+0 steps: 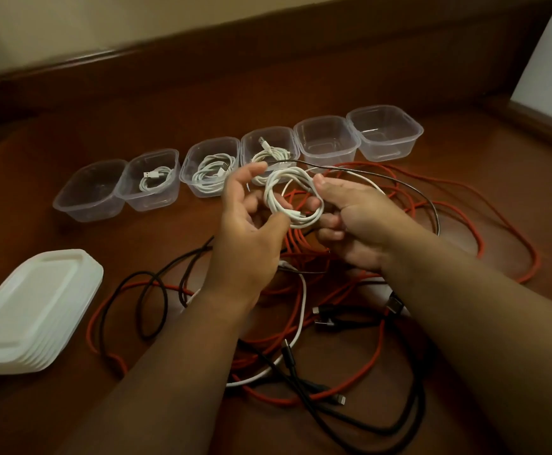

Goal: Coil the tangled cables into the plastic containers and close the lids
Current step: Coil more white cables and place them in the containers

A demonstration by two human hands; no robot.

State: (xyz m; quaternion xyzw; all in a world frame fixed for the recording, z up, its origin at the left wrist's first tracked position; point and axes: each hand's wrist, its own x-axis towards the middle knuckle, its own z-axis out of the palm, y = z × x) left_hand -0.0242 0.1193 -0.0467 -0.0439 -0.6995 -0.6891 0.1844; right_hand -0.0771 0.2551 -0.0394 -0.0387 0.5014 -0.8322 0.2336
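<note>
Both hands are working a white cable (292,197) into a small coil, held up just in front of the row of containers (325,139) w/ the hands close together. Left hand (248,221) is pinching the coil's near-left edge btwn thumb and fingers; right hand (343,218) is gripping the coil's right side, thumb on top. A loose tail is running off to the right from the coil.

Handling, as a guess: the cable is looking light, soft and springy, so loops are probably wanting to pop open. Best hold is likely across all the turns at once, not one strand; plug ends are the stiff bits.

Six clear containers are sitting in the row; counting from the left end, nos. 2–4 are already holding white coils, the rest are looking empty. Near side of the row, red cables (465,205) and black cables (156,290) are lying tangled. Stack of white lids (35,307) is sitting to the near left of the row, none fitted yet.

Surface is dark brown wood (186,103); beyond the row a pale wall (103,21) is rising. Lighting is dim and warm.
</note>
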